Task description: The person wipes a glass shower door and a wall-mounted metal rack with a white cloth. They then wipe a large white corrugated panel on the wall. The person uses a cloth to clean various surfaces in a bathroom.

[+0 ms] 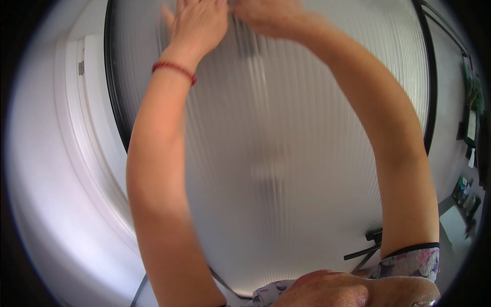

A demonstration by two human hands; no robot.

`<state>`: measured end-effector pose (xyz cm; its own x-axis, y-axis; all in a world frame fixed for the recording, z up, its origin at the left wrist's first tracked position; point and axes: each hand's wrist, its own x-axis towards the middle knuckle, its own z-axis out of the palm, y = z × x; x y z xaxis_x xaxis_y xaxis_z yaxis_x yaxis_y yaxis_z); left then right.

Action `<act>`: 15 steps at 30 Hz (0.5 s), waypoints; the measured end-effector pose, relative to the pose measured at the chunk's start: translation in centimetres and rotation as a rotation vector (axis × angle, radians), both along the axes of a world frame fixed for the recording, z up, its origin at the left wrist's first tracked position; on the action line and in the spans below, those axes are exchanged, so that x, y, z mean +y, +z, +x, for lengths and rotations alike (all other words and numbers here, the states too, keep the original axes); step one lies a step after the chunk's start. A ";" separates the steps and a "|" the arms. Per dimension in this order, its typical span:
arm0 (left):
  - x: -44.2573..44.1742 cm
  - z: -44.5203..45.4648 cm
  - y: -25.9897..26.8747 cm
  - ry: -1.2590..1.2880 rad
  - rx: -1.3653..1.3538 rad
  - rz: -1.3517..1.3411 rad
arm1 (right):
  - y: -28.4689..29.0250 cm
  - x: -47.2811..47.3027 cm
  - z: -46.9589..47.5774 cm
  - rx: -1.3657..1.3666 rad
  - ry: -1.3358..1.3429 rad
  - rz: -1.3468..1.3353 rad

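Both of my arms reach up in front of a fluted glass door panel [284,126] set in a black frame [108,65]. My left hand [201,27] is at the top edge of the view, its back towards me and one finger spread to the left. A red beaded bracelet [174,69] circles that wrist. Close beside it, my right hand [270,17] is bent inward and blurred. Fingertips of both hands are cut off or hidden, so I cannot tell whether they hold anything or touch the glass.
A black lever handle [362,251] sits low on the right, by my right upper arm. At left is a white door frame [88,96] with a metal hinge or strike plate [81,68]. Far right, several small items [464,192] stand by a pale surface [454,226].
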<state>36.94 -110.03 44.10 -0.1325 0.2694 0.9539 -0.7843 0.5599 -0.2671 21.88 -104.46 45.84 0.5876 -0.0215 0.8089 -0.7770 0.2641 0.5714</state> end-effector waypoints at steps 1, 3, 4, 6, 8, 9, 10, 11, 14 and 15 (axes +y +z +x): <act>1.2 -2.3 0.5 -0.072 0.058 0.016 | 0.6 1.4 -1.2 -0.023 -0.044 0.013; 1.4 -3.9 1.4 -0.096 -0.008 -0.086 | 0.4 4.2 -2.6 -0.036 -0.085 0.059; 1.9 -5.1 1.3 -0.125 -0.040 -0.135 | -0.2 5.1 -4.5 0.029 -0.148 0.043; 3.0 -7.5 -1.3 -0.095 -0.068 -0.163 | -2.8 7.3 -7.2 0.044 -0.221 0.091; 4.5 -8.2 -4.9 -0.143 -0.190 -0.196 | -7.3 9.9 -9.1 0.021 -0.185 0.149; 4.8 -8.3 -7.2 -0.187 -0.282 -0.171 | -10.1 10.4 -10.8 0.040 -0.140 0.147; 4.9 -8.0 -9.8 -0.215 -0.378 -0.138 | -13.2 11.4 -10.9 0.013 -0.197 0.247; 5.5 -7.2 -12.8 -0.192 -0.464 -0.082 | -16.7 12.5 -10.7 -0.016 -0.253 0.347; 6.8 -6.8 -22.8 -0.152 -0.742 0.064 | -26.2 16.3 -10.9 -0.102 -0.221 0.760; 6.2 -7.0 -26.1 -0.163 -0.769 0.011 | -28.2 17.0 -11.4 -0.094 -0.231 0.866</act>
<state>29.92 -103.83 17.96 -0.7161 0.3334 0.6132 -0.2897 0.6573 -0.6957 10.49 -87.47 17.67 0.4255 -0.7550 0.4989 -0.8115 -0.0743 0.5796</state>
